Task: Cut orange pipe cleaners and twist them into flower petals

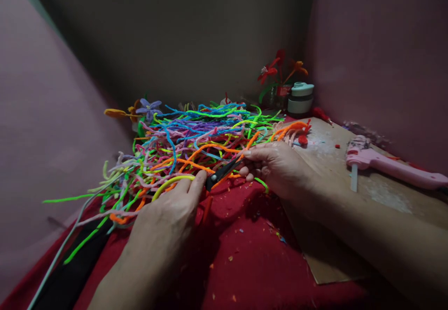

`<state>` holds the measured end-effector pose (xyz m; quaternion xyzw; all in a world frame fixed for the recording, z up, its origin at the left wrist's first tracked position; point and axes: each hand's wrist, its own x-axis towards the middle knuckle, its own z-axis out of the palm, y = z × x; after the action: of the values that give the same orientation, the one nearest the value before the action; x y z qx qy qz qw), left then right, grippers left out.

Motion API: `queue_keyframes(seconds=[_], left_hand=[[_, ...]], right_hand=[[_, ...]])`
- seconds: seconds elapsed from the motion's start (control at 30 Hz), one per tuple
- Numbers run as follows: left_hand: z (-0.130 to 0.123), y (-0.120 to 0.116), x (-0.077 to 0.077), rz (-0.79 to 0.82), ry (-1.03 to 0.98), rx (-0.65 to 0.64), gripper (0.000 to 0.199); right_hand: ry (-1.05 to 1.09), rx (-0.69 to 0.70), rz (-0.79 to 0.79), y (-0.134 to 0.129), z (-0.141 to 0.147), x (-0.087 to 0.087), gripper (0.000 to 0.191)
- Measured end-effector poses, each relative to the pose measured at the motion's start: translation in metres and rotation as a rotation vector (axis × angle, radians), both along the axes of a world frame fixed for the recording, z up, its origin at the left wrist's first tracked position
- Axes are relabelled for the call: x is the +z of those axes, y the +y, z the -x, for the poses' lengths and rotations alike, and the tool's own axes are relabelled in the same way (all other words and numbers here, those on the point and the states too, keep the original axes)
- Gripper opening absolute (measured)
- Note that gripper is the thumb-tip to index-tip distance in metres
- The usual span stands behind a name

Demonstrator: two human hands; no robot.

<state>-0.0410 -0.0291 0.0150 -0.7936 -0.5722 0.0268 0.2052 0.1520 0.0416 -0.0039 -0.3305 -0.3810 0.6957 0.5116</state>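
My left hand point(171, 212) is closed around a pair of scissors point(220, 175) with dark blades. A yellow curve beside the fingers looks like part of its handle. The blades point up and right, toward my right hand point(273, 163). Thumb and fingers of that hand pinch an orange pipe cleaner point(254, 141) close to the blade tips. Whether the blades touch it I cannot tell. Just behind both hands lies a large tangled heap of pipe cleaners point(206, 128) in blue, green, pink, orange and purple.
A pink hot glue gun point(395, 163) rests on a brown board point(332, 258) at the right. Behind stand a pale green-lidded container point(301, 98) and red pipe-cleaner flowers point(269, 71). A purple flower point(149, 109) is back left. Small scraps dot the red cloth point(252, 263). A pale cable point(66, 240) runs along the left.
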Motion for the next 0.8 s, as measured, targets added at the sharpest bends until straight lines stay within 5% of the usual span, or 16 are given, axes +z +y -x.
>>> queue_keyframes(seconds=[0.37,0.53,0.67,0.8], left_hand=[[0.011,0.005,-0.010,-0.050,-0.216,-0.185,0.051],[0.007,0.011,-0.008,-0.067,-0.393,-0.132,0.039],[-0.002,0.011,-0.001,-0.027,-0.747,-0.060,0.040],[-0.012,0.010,0.002,0.242,-1.298,0.000,0.045]], right_hand=[[0.038,0.014,0.068,0.000,0.001,0.001,0.019],[0.050,-0.031,0.066,0.001,0.002,0.001,0.018],[0.033,-0.007,0.074,-0.002,0.005,-0.002,0.016],[0.057,0.055,0.147,-0.008,0.008,-0.002,0.012]])
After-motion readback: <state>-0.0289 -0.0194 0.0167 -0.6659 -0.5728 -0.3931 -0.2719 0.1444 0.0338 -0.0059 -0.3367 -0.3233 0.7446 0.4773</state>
